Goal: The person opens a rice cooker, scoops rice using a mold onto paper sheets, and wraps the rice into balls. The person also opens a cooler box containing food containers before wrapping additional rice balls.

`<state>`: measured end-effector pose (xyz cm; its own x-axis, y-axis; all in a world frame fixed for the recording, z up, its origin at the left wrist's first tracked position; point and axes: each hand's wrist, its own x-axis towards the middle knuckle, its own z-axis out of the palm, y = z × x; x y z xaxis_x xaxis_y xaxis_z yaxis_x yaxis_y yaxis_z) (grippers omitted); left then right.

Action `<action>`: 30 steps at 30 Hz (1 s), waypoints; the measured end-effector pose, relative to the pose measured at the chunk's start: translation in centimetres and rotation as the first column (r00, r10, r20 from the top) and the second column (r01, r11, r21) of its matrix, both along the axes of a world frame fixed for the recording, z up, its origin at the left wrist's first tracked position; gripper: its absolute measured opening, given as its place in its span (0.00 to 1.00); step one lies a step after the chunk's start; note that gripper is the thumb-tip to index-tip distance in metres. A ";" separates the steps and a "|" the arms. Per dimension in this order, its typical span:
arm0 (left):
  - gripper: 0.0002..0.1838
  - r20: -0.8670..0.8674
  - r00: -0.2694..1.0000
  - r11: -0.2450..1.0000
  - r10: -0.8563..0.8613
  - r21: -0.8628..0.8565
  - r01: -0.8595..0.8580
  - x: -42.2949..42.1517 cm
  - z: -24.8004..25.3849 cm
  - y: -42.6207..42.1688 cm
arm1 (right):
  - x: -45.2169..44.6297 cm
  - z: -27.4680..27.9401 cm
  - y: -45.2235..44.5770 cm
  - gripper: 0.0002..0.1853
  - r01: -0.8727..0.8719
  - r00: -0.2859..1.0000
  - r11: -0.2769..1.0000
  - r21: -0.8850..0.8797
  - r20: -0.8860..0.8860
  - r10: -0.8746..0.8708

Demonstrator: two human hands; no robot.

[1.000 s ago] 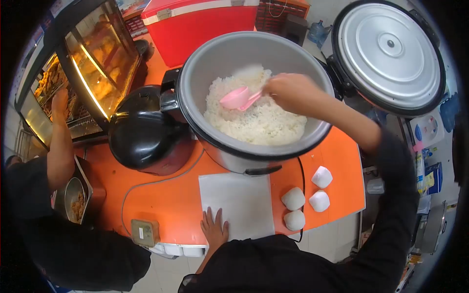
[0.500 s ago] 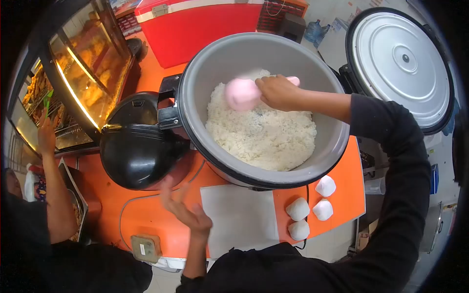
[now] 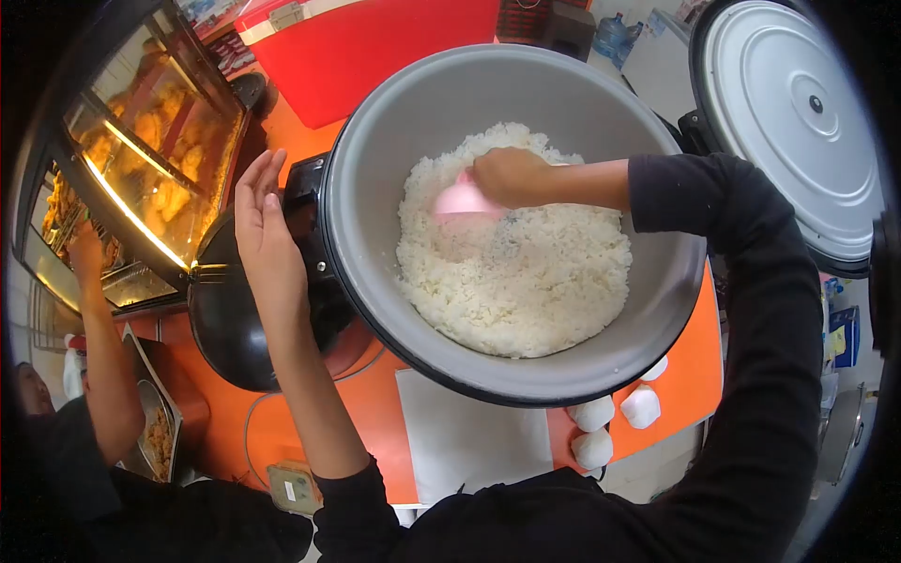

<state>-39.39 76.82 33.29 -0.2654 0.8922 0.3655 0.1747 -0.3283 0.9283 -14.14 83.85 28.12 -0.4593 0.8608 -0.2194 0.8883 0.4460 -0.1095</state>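
Observation:
My right hand (image 3: 507, 178) is wrapped round a pink rice scoop (image 3: 467, 197) inside the large rice cooker (image 3: 375, 291). The scoop's lower edge is sunk in the white rice (image 3: 535, 291); its handle is hidden in my fist. My left hand (image 3: 267, 230) is raised beside the cooker's left handle (image 3: 305, 183), fingers stretched out, holding nothing. Whether it touches the handle I cannot tell. In front of the cooker lies a sheet of white paper (image 3: 474, 436). Several white wrapped bundles (image 3: 593, 449) sit to its right, partly hidden by the cooker's rim.
The cooker's lid (image 3: 793, 122) stands open at right. A black rounded container (image 3: 230, 328) sits left of the cooker, near a lit glass food cabinet (image 3: 150, 150). Behind is a red cool box (image 3: 375, 52). At far left a co-worker's hand (image 3: 86, 251) reaches into the cabinet.
My right hand has lowered the scoop into the rice. My left hand has moved up and left, from above the paper to beside the cooker's handle. The view has shifted slightly.

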 end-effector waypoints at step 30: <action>0.17 -0.221 0.975 1.000 0.017 0.015 -0.014 -0.4 -0.5 0.1 | 1.0 2.1 -2.2 0.21 0.276 0.905 0.855 -0.439 -0.180 -0.385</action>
<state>-39.76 76.87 32.74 -0.1902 0.8834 0.4283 0.3800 -0.3360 0.8618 -13.16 81.61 30.19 -0.2487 0.8365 -0.4882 0.8919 0.0011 -0.4523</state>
